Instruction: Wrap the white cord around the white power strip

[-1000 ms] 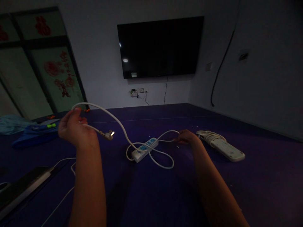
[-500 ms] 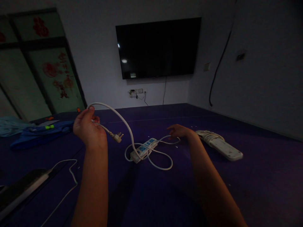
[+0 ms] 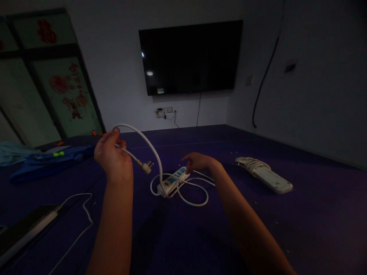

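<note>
My left hand (image 3: 113, 152) is closed around a white power cord (image 3: 149, 143), which arches from the fingers down to the surface. Its plug (image 3: 147, 167), prongs outward, dangles just right of that hand. A white power strip (image 3: 169, 185) with blue sockets lies on the purple surface in the middle, loops of its cord spread over and around it. Over the strip's far right end is my right hand (image 3: 199, 162), fingers apart and pointing left and down. Whether the fingertips touch the strip cannot be made out.
A second white strip (image 3: 272, 178) with cord wound round it lies on the right. At left are a dark device (image 3: 28, 229) with a thin white cable (image 3: 88, 214), and blue cloth (image 3: 51, 162). A television (image 3: 192, 57) hangs on the far wall.
My right hand has moved left, from the cord loop beyond the strip to over the strip's far end. My left hand has shifted slightly right with the cord and plug.
</note>
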Tool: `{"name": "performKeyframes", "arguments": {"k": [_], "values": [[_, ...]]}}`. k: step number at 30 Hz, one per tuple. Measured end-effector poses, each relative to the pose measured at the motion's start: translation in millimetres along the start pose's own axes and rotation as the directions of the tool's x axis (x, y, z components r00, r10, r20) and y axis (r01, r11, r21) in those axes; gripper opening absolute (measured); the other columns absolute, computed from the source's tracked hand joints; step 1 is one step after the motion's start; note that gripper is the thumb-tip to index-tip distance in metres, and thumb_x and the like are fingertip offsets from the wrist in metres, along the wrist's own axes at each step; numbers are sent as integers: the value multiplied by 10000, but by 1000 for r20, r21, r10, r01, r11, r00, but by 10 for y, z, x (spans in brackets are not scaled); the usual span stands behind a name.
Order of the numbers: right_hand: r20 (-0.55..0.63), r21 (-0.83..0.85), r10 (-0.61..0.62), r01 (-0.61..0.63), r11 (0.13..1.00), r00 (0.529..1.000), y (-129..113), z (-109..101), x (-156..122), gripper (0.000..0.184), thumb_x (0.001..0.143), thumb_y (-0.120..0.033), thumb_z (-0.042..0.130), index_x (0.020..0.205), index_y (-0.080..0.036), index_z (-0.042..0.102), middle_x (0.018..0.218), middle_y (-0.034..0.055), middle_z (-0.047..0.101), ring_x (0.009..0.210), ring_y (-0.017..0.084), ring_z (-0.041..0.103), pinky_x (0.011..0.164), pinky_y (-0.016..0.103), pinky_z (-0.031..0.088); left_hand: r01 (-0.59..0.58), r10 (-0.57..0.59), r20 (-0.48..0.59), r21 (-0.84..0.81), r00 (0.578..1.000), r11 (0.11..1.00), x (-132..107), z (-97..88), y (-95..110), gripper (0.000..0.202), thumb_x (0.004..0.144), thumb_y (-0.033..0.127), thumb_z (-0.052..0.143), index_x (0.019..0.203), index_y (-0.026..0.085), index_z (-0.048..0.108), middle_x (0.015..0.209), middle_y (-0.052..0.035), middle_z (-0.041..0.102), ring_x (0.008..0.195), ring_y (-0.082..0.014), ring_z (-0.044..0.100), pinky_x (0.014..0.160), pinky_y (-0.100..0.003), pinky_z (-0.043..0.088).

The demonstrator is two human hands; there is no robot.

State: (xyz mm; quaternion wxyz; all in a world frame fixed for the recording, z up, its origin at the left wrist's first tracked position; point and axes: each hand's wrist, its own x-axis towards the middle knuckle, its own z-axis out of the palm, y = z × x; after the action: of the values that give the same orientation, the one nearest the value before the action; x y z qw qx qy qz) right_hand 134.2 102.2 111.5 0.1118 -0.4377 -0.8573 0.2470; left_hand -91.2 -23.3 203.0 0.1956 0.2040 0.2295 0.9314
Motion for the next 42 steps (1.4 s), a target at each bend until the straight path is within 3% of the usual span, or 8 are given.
{"name": "performKeyframes", "arguments": {"k": [3, 6, 13, 17, 28, 32, 36, 42], "values": [[131, -39, -15, 21, 999, 991, -132, 186, 82, 545, 525, -246, 764, 1053, -174, 645, 736, 27, 679, 678, 157, 620, 567, 203, 428, 7, -7, -22, 0, 1000, 1000, -10, 12, 70, 178, 501, 47, 626, 571, 133, 487, 574, 39, 495, 490, -38, 399, 426, -164, 260], [207, -101, 91, -71, 992, 974, -186, 352, 151, 396, 518, -243, 768, 889, -140, 675, 616, 22, 650, 593, 159, 609, 519, 212, 419, 3, -3, -50, -10, 999, 1000, -6, 8, 144, 194, 496, 35, 615, 554, 134, 458, 582, 44, 488, 487, -31, 393, 425, -154, 266], [229, -89, 168, -151, 985, 959, -96, 439, 194, 134, 567, -210, 714, 644, -129, 640, 570, 29, 631, 556, 149, 600, 508, 222, 434, -28, 22, -72, -92, 997, 995, 36, -34, 212, 190, 496, -8, 591, 556, 134, 480, 619, 41, 500, 519, -30, 414, 415, -139, 269], [243, -78, 164, -149, 986, 956, -5, 476, 226, 100, 569, -188, 689, 554, -133, 606, 520, 11, 601, 544, 132, 581, 507, 205, 418, -28, 22, -61, -108, 998, 994, 41, -43, 214, 189, 488, -6, 598, 567, 126, 487, 634, 37, 494, 529, -32, 415, 434, -148, 277], [279, 113, -2, -30, 993, 960, 129, 360, 193, 133, 660, -236, 624, 565, -150, 589, 485, -21, 514, 470, 75, 449, 462, 183, 343, 53, -56, -31, -88, 998, 995, 75, -46, 228, 167, 491, 15, 582, 550, 132, 479, 561, 50, 444, 482, -29, 349, 399, -141, 233], [255, 339, -125, 32, 940, 959, 135, 219, 113, 75, 669, -215, 611, 640, -148, 596, 501, -44, 481, 459, 62, 410, 463, 181, 331, 45, -47, -20, -95, 999, 994, 79, -48, 223, 143, 495, 13, 541, 556, 128, 482, 597, 37, 483, 480, -20, 351, 398, -134, 230], [216, 451, -193, 78, 889, 957, 68, 119, 55, 91, 694, -226, 602, 699, -135, 600, 536, -53, 501, 481, 54, 424, 478, 174, 322, -10, 11, 11, -122, 1000, 992, 93, -62, 180, 143, 487, 33, 546, 540, 128, 452, 571, 40, 445, 479, -25, 355, 411, -155, 222], [195, 612, -226, 61, 788, 954, -106, 166, 59, 154, 733, -250, 612, 652, -136, 547, 497, -63, 473, 440, 45, 409, 456, 167, 325, -10, 14, 76, -47, 997, 999, 116, -87, 133, 171, 472, 67, 569, 531, 137, 424, 577, 49, 400, 474, -25, 326, 419, -173, 223]]}}
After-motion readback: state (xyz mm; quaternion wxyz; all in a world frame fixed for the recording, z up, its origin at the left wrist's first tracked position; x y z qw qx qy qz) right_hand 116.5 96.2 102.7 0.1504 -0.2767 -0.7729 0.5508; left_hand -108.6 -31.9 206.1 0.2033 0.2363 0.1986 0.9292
